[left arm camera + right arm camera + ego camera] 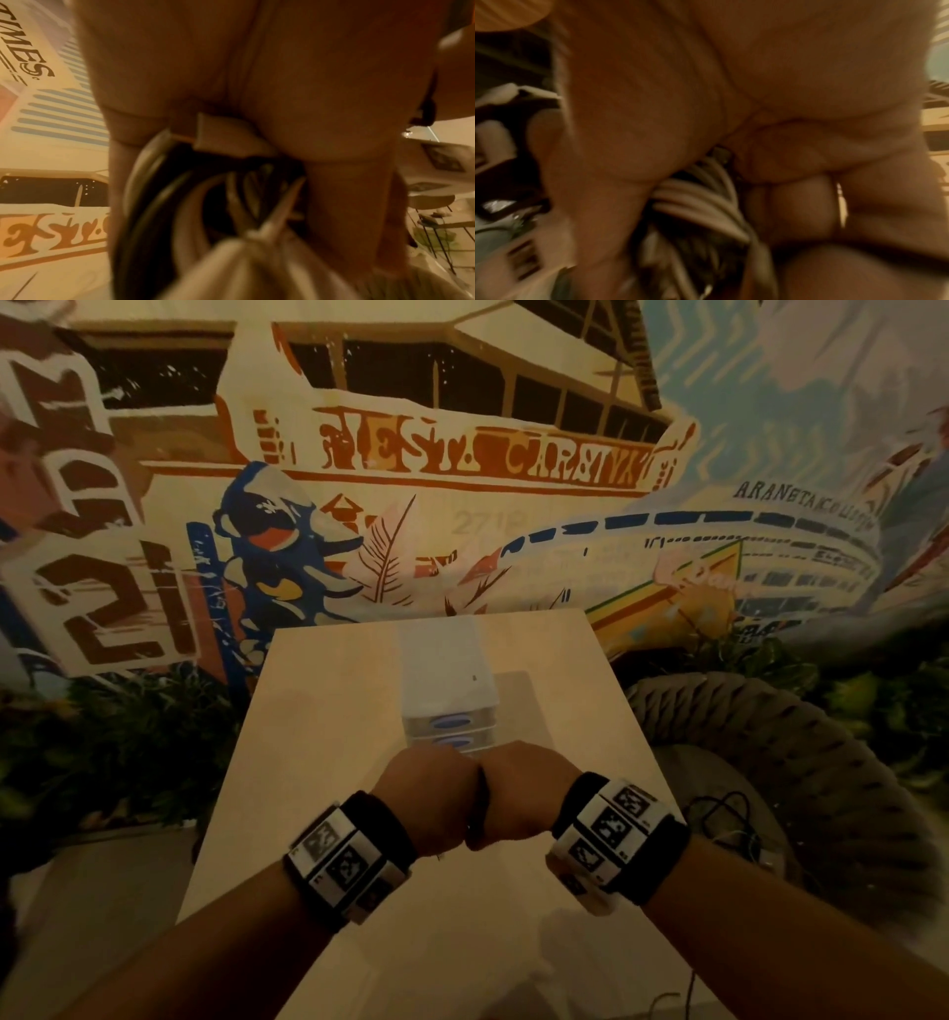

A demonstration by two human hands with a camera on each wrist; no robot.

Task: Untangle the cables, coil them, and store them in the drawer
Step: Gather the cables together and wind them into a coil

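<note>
Two hands meet side by side above a pale tabletop (318,762). The left hand (429,796) and right hand (524,791) touch, fingers (349,203) curled round a bundle of black and white cables (180,203) held between both palms. A white plug (223,136) sits against the left palm. Just beyond the fingers stands a small white drawer unit (449,690), drawers closed.
</note>
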